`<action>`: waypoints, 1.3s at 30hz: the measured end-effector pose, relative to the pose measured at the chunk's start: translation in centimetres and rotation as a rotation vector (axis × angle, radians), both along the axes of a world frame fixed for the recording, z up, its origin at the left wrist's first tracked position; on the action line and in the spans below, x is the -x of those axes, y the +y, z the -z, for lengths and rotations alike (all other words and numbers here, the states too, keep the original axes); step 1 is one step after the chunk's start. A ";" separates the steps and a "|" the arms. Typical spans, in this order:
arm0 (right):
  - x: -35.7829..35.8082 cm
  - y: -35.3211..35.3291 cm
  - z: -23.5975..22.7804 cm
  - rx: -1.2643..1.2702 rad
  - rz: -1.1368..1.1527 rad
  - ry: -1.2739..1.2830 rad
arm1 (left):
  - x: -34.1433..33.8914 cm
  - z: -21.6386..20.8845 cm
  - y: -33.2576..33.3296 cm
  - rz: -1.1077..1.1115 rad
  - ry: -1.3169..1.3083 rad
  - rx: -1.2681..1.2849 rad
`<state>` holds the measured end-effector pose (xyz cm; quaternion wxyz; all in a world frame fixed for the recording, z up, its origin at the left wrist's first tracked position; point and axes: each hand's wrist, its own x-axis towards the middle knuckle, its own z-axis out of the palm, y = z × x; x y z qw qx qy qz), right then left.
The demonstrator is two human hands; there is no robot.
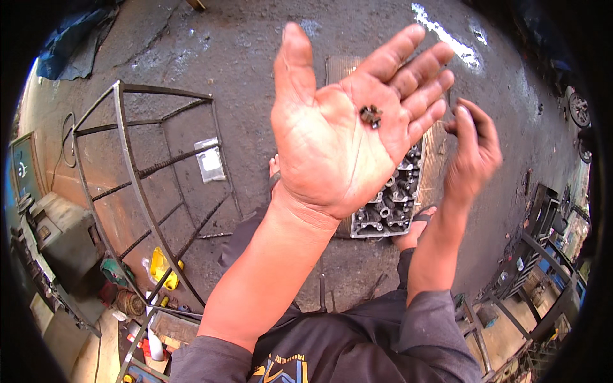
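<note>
My left hand [348, 137] is raised palm up over the scene, its fingers stretched out and the thumb apart. In the hollow of its palm lies a little cluster of small dark metal pieces [370, 116], which look like valve collets. To the right, my right hand [474, 150] is slightly blurred, with its fingers bent together around a small dark piece [451, 127] near the fingertips. Below the hands, an engine cylinder head [385, 212] lies on a sheet of cardboard [433, 167]. My left hand hides much of the cylinder head's far end.
A rusty metal frame [135, 167] stands on the left, with a clear plastic packet [210, 161] on the floor by it. A yellow container [164, 268] is at lower left. Metal racks [543, 255] line the right. My sandalled foot [418, 230] is beside the cylinder head.
</note>
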<state>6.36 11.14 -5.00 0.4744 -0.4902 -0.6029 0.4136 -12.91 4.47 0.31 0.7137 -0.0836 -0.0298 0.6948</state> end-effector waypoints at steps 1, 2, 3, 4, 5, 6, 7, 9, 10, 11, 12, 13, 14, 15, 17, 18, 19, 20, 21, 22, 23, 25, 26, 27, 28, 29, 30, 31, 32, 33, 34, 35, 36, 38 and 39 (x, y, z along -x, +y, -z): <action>0.5 -0.9 -3.1 -0.044 -0.073 -0.035 | -0.1 -0.2 0.0 0.003 0.007 -0.001; 1.3 -1.6 -5.5 -0.133 -0.159 -0.093 | -0.2 -0.3 -0.1 0.010 0.030 0.018; 2.0 -1.9 -7.5 -0.181 -0.292 -0.157 | -0.3 -0.4 -0.2 0.015 0.014 0.000; 2.9 -1.8 -8.8 -0.269 -0.402 -0.206 | -0.3 -0.5 -0.2 0.021 0.017 0.000; 3.7 -1.8 -9.7 -0.332 -0.497 -0.293 | -0.4 -0.6 -0.2 0.028 0.023 0.017; 4.4 -2.2 -10.4 -0.304 -0.518 -0.307 | -0.6 -0.8 -0.2 0.012 0.056 0.035; 4.9 -2.5 -10.8 -0.258 -0.530 -0.343 | -0.7 -0.9 -0.2 0.007 0.064 0.029; 6.0 -2.6 -10.7 -0.307 -0.510 -0.388 | -0.8 -1.0 -0.2 -0.008 0.081 0.008; 6.2 -2.7 -10.5 -0.319 -0.494 -0.411 | -0.9 -1.1 -0.1 -0.013 0.090 0.017; 6.4 -2.9 -10.4 -0.344 -0.477 -0.417 | -1.0 -1.1 -0.2 -0.009 0.088 0.021; 6.5 -3.0 -10.2 -0.325 -0.464 -0.411 | -1.0 -1.1 -0.2 -0.008 0.090 0.023; 6.5 -3.1 -10.1 -0.290 -0.471 -0.417 | -1.0 -1.1 -0.2 -0.003 0.097 0.037; 6.5 -3.2 -10.1 -0.270 -0.475 -0.412 | -1.0 -1.1 -0.2 -0.004 0.089 0.025; 6.4 -3.3 -10.1 -0.251 -0.479 -0.407 | -1.0 -1.0 -0.2 -0.001 0.084 0.024; 6.3 -3.4 -10.1 -0.215 -0.481 -0.400 | -0.9 -1.0 -0.3 0.004 0.079 0.020; 6.3 -3.4 -10.1 -0.207 -0.486 -0.389 | -0.9 -1.0 -0.3 0.005 0.079 0.018; 6.3 -3.4 -10.2 -0.198 -0.486 -0.396 | -0.9 -1.0 -0.3 0.002 0.080 0.009; 6.3 -3.4 -10.3 -0.199 -0.489 -0.398 | -0.9 -1.1 -0.3 0.007 0.075 0.012; 6.2 -3.3 -10.3 -0.199 -0.493 -0.399 | -0.9 -1.1 -0.3 0.009 0.071 0.009; 6.1 -3.3 -10.5 -0.200 -0.492 -0.405 | -0.9 -1.1 -0.3 0.009 0.065 0.004; 6.0 -3.2 -10.7 -0.199 -0.491 -0.411 | -0.9 -1.1 -0.2 0.010 0.063 0.006; 5.8 -3.2 -11.0 -0.181 -0.478 -0.398 | -0.8 -1.1 -0.3 0.010 0.051 0.005; 5.7 -3.1 -11.1 -0.163 -0.464 -0.380 | -0.7 -1.1 -0.3 0.008 0.043 0.005; 5.6 -3.1 -11.2 -0.158 -0.451 -0.363 | -0.7 -1.1 -0.2 0.007 0.036 0.005; 5.5 -2.9 -11.3 -0.180 -0.464 -0.354 | -0.7 -1.0 -0.2 0.003 0.035 0.008; 5.6 -2.7 -11.2 -0.203 -0.489 -0.355 | -0.7 -1.0 -0.2 0.014 0.030 -0.013; 5.7 -2.5 -11.1 -0.247 -0.513 -0.353 | -0.8 -1.0 -0.3 0.024 0.030 -0.029; 5.8 -2.3 -11.0 -0.292 -0.538 -0.351 | -0.9 -1.0 -0.3 0.034 0.037 -0.026; 5.7 -2.2 -11.1 -0.283 -0.567 -0.390 | -1.0 -1.0 -0.3 0.030 0.041 -0.029; 5.7 -2.0 -11.1 -0.273 -0.597 -0.430 | -1.1 -1.0 -0.3 0.029 0.052 -0.013; 5.6 -1.9 -11.2 -0.269 -0.611 -0.479 | -1.2 -1.0 -0.3 0.029 0.047 -0.019; 5.5 -1.9 -11.3 -0.246 -0.600 -0.468 | -1.2 -1.1 -0.3 0.037 0.037 -0.015; 5.4 -1.9 -11.3 -0.228 -0.574 -0.466 | -1.1 -1.0 -0.3 0.046 0.011 -0.035; 5.2 -2.0 -11.5 -0.207 -0.558 -0.469 | -1.1 -1.0 -0.2 0.050 -0.013 -0.042; 5.0 -2.0 -11.7 -0.205 -0.568 -0.472 | -1.1 -1.0 -0.1 0.044 -0.010 -0.030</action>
